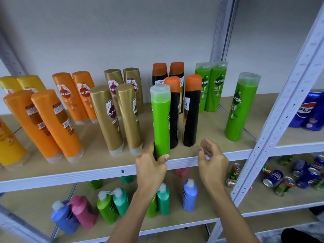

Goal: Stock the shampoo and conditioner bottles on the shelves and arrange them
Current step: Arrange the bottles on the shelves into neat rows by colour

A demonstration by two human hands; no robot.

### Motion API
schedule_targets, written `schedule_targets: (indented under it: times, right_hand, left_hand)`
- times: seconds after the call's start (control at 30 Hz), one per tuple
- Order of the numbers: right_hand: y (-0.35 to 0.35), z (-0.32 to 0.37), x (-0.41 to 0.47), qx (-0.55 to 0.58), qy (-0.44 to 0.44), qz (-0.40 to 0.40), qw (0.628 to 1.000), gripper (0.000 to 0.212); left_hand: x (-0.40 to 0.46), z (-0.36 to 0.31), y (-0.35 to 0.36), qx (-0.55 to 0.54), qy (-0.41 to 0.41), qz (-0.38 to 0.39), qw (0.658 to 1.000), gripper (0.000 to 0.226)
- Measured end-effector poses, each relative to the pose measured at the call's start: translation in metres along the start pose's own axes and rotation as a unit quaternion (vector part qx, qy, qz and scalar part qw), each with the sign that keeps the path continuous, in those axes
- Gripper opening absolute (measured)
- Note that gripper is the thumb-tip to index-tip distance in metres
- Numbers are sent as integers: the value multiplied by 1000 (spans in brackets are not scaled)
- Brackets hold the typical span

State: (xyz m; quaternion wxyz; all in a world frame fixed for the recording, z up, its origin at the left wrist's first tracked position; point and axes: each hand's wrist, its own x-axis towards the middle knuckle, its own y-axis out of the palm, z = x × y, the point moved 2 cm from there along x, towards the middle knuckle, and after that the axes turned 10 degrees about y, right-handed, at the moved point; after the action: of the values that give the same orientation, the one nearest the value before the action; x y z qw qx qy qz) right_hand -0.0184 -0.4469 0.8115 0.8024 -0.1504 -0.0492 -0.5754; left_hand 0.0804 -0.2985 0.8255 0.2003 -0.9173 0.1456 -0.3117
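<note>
My left hand (150,165) grips the base of a green bottle (161,120) with a clear cap, held upright at the front edge of the upper shelf (98,170). My right hand (211,155) hovers to its right with relaxed fingers and holds nothing. Directly behind the held bottle stand black bottles with orange caps (192,111). Further back is a pair of green bottles (211,86), and a single green bottle (241,106) stands alone near the right post. Gold bottles (119,116), orange bottles (52,123) and yellow bottles (10,146) fill the shelf's left side.
A white metal upright (273,130) bounds the shelf on the right. Beyond it stand blue cola cans (306,111). The lower shelf holds pump bottles in blue, pink, green and teal (108,206), with several loose drink cans (280,178) to the right.
</note>
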Motion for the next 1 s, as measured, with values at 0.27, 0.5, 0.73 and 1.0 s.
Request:
schedule_targets:
  times: [0.27, 0.5, 0.73, 1.0]
  right_hand:
    - [-53, -16, 45, -53, -17, -28, 998, 34]
    - [-71, -26, 69, -32, -62, -25, 997, 62]
    - [-68, -17, 100, -69, -73, 9, 995, 73]
    - [-77, -7, 130, -63, -45, 100, 992, 73]
  left_hand:
    - [-14, -31, 21, 31, -2, -34, 999, 22]
    - [-19, -52, 67, -26, -2, -2, 1000, 36]
    - [0, -75, 118, -31, 0, 18, 999, 35]
    - [36, -88, 155, -63, -35, 52, 996, 42]
